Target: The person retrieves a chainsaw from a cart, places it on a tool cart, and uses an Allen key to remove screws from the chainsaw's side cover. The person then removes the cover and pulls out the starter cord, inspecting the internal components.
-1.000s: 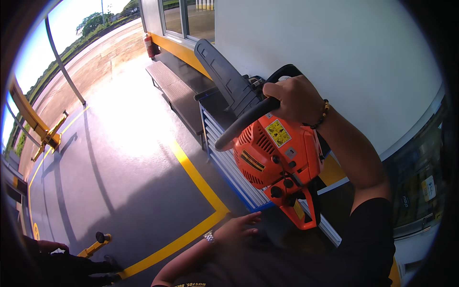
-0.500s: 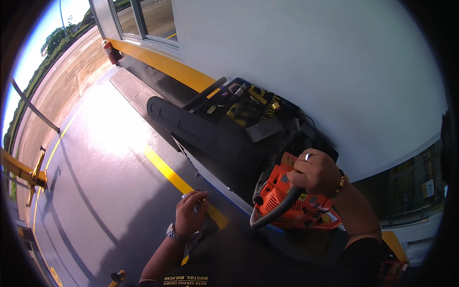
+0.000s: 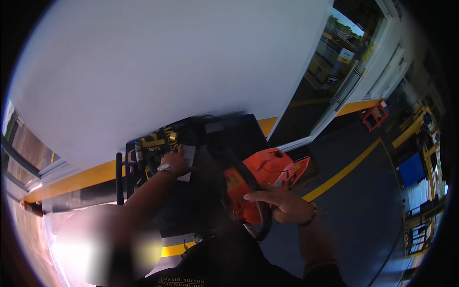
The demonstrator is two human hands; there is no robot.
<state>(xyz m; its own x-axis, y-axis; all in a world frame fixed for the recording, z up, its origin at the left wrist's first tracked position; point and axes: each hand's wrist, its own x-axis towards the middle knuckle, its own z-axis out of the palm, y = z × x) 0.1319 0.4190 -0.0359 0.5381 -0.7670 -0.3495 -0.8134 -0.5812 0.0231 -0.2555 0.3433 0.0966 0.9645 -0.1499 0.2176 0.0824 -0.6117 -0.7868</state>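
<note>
An orange chainsaw (image 3: 273,167) rests at the right side of a dark-topped cart (image 3: 174,210). Its black curved front handle (image 3: 249,178) is in my right hand (image 3: 287,204), the fingers bent around it. My left hand (image 3: 176,161) reaches down among small items on the cart top, thumb and index finger apart. Beside that hand lies a flat grey piece (image 3: 188,154), and a small brass-coloured part (image 3: 173,137) sits just beyond its fingertips. A slim bottle (image 3: 139,154) stands to its left. Some fingertips are hidden, and nothing shows held there.
A white wall (image 3: 181,62) rises behind the cart, with a glass door (image 3: 330,71) to the right. The cart's push handle (image 3: 119,178) is at the left. A yellow floor line (image 3: 346,174) crosses the dark floor. Further right stand a red frame (image 3: 374,116) and a blue box (image 3: 410,169).
The view has swung to the right. My left hand has gone from beside the cart onto its top. My right hand has shifted along the chainsaw's front handle.
</note>
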